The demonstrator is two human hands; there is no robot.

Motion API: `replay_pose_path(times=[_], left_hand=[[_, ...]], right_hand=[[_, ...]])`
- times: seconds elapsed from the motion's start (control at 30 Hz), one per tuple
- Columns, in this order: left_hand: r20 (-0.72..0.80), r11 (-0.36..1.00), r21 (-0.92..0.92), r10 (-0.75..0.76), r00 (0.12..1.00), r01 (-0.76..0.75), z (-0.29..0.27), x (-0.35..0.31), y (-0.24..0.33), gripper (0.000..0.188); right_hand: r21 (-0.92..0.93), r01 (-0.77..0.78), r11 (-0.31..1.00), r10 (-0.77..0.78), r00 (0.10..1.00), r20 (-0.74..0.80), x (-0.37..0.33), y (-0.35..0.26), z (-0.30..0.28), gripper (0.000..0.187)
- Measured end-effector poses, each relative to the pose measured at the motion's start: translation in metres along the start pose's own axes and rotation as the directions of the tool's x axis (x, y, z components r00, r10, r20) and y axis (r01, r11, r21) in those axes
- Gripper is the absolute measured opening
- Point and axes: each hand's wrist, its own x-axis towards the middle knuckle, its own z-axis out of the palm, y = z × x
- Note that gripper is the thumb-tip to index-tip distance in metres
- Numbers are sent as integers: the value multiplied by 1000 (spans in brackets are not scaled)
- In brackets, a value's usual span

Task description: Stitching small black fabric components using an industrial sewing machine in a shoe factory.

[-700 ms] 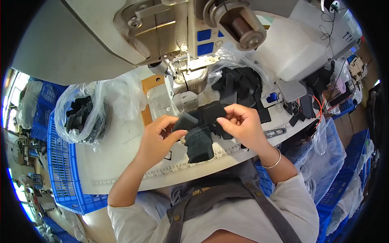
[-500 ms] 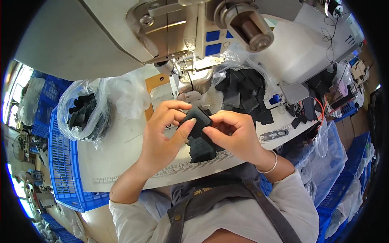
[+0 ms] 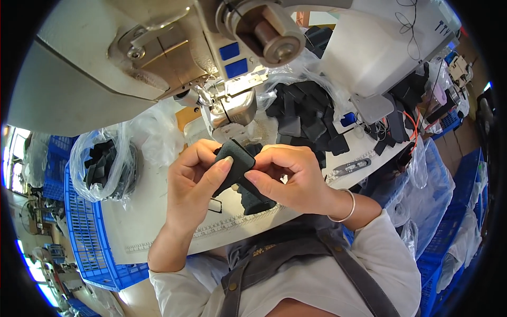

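Observation:
My left hand (image 3: pixel 193 179) pinches a black padded fabric piece (image 3: pixel 235 161) with rounded corners, thumb on its face and fingers behind. At the right edge of that piece, the thumb and forefinger of my right hand (image 3: pixel 296 171) close on it. Its underside and my curled fingertips are partly hidden. Below it, another dark fabric piece (image 3: pixel 257 202) rests on the worktable; whether the two are joined I cannot tell. A thin dark wire frame (image 3: pixel 215 206) shows beside my left palm. Just beyond my hands stands the sewing machine's needle area (image 3: pixel 227 105).
Dark fabric pieces (image 3: pixel 303 113) pile up behind my right hand. A clear bag (image 3: pixel 105 166) of black pieces sits at left, by a blue crate (image 3: pixel 87 232). A grey cutter (image 3: pixel 351 167) and a printed ruler strip (image 3: pixel 211 230) lie along the worktable's (image 3: pixel 153 222) front.
The fabric piece has been tilted, its upper part turned toward the left hand. Both hands have shifted slightly left. The view has moved, so the machine appears farther left.

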Motion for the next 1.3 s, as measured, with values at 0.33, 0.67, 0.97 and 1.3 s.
replay_pose_path(times=[0.33,0.67,0.97,1.3], left_hand=[[-3,998,58,19,1000,-19,0,1,0,11],[50,992,63,-116,992,113,-1,2,10,10],[-7,963,227,-146,989,144,-6,6,13,19],[-72,952,194,-226,972,236,-27,38,28,17]], right_hand=[[77,-71,994,68,997,44,4,0,-3,11],[-190,207,960,-207,978,23,13,4,-7,10],[-152,206,967,-206,978,17,23,7,-4,10],[83,-115,990,119,991,-53,48,-7,13,22]])
